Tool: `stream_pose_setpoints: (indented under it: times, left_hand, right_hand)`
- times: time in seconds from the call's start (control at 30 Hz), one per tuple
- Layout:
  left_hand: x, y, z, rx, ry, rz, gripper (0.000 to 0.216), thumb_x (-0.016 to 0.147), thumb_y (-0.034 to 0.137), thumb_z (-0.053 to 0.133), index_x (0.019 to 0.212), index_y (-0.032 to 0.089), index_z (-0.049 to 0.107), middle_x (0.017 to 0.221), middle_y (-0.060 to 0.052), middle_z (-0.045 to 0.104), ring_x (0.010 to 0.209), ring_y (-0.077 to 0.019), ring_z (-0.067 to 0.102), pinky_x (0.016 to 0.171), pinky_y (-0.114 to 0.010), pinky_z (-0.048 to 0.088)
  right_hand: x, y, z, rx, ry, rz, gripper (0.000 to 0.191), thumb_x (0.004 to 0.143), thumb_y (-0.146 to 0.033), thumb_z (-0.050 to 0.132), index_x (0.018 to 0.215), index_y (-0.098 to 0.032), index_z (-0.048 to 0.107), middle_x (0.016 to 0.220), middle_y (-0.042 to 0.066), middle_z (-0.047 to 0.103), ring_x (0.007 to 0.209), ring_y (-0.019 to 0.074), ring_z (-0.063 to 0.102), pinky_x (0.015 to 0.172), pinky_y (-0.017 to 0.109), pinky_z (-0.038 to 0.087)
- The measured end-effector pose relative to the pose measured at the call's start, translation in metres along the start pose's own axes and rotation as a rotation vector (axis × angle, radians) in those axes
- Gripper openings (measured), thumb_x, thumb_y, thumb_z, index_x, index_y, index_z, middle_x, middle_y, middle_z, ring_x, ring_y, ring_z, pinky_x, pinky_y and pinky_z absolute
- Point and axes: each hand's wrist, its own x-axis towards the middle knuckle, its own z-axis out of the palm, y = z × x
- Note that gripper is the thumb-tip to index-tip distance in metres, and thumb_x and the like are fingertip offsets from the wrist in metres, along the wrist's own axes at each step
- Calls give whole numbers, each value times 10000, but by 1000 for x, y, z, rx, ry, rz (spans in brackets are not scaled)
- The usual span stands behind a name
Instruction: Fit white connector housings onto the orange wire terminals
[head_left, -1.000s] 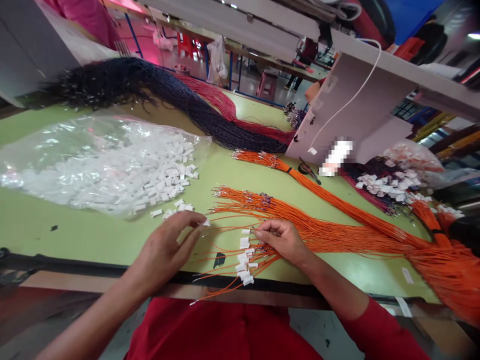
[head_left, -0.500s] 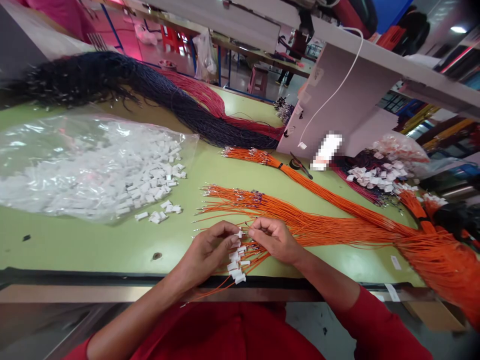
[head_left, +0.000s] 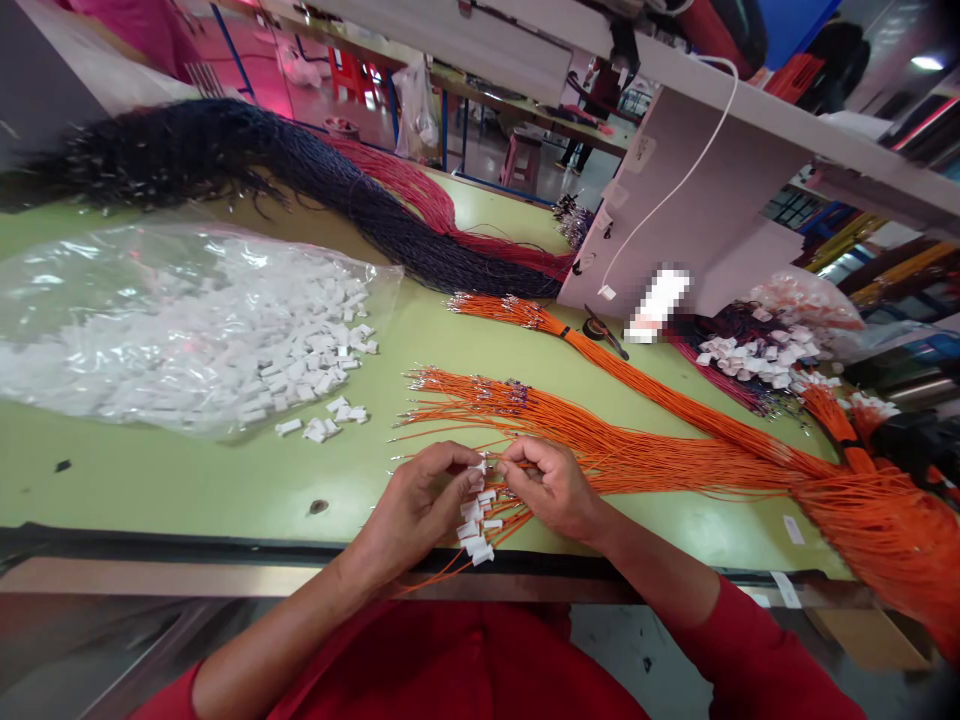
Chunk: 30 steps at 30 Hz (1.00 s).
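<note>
My left hand (head_left: 424, 505) pinches a small white plug (head_left: 482, 463) between thumb and fingertips, just above the front edge of the green table (head_left: 187, 485). My right hand (head_left: 551, 485) is right beside it, thumb and finger drawn together on an orange wire (head_left: 493, 456) — the wire's tip meets the plug, though I cannot tell how far in it sits. Below my fingers, more white plugs (head_left: 472, 530) lie in an uneven row among orange wires. The big orange bundle (head_left: 637, 450) fans out beyond my right hand, and a second bundle (head_left: 630, 375), tied with a black band (head_left: 565, 332), lies behind it. To my left, a clear bag (head_left: 150, 330) spills white plugs — a few loose ones (head_left: 322, 428) rest near its mouth.
</note>
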Motion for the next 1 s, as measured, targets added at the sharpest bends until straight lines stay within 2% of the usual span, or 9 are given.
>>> stream_pose_setpoints:
  times: [0.1,0.23,0.37,0.5,0.7,0.8,0.87,0.93,1.0]
  left_hand:
    - [2,3,1,-21,-7,-24,195,915,341,570,889,186,686,855,-50,737,778,-172,680,714,-277,539]
    - [2,3,4,-175,-76,-96,208,896,376,601,882,185,681,811,-40,726,712,-162,660,643,-262,527]
    - [1,2,6,-237,-50,-144,213,897,385,607,910,183,672,801,-38,719,682,-156,642,602,-251,509]
    - [0,-2,9,-152,-14,-84,193,913,350,592,879,180,677,785,-37,713,697,-163,645,629,-258,510]
    - [-6,-3,8,131,-14,73,170,947,261,539,941,202,698,867,-56,727,803,-190,665,738,-308,520]
    - [-7,-3,-9,286,0,216,202,962,239,500,974,215,700,924,-70,724,882,-209,653,812,-345,516]
    - [-4,-7,-31,458,88,291,226,962,235,482,999,212,704,968,-90,716,925,-232,633,853,-382,504]
    - [1,-16,-56,694,243,266,242,945,247,490,1031,214,713,988,-109,703,916,-261,614,849,-419,488]
    - [7,-26,-80,872,332,208,262,924,264,506,1055,215,727,1029,-131,692,922,-289,595,861,-452,469]
  right_hand:
    - [-2,1,2,-85,16,-53,184,930,-272,561,763,-202,594,647,-9,554,566,119,442,556,252,346]
    - [-3,2,3,-110,-20,-99,190,950,-300,555,797,-200,608,680,2,581,596,127,473,577,254,367]
    - [-1,-2,-1,-28,-59,-37,196,963,-281,534,799,-194,599,647,-18,544,563,113,441,542,239,348]
    - [0,-2,-2,-52,-66,-37,196,945,-252,547,764,-187,583,628,-24,512,548,112,419,525,244,328]
    - [1,5,1,-27,-74,-85,194,958,-291,591,851,-179,709,757,45,672,696,163,589,650,284,455]
    - [4,11,0,104,51,-106,175,940,-331,643,939,-201,761,893,77,717,815,190,641,735,313,509]
    - [5,15,-1,230,104,4,213,924,-382,664,980,-204,767,829,61,714,676,155,608,615,282,495]
    - [6,19,0,339,87,142,282,915,-447,664,994,-195,763,713,27,681,507,103,487,476,242,400]
    - [6,19,0,386,49,202,334,913,-492,650,976,-182,758,678,14,658,463,80,411,441,231,334]
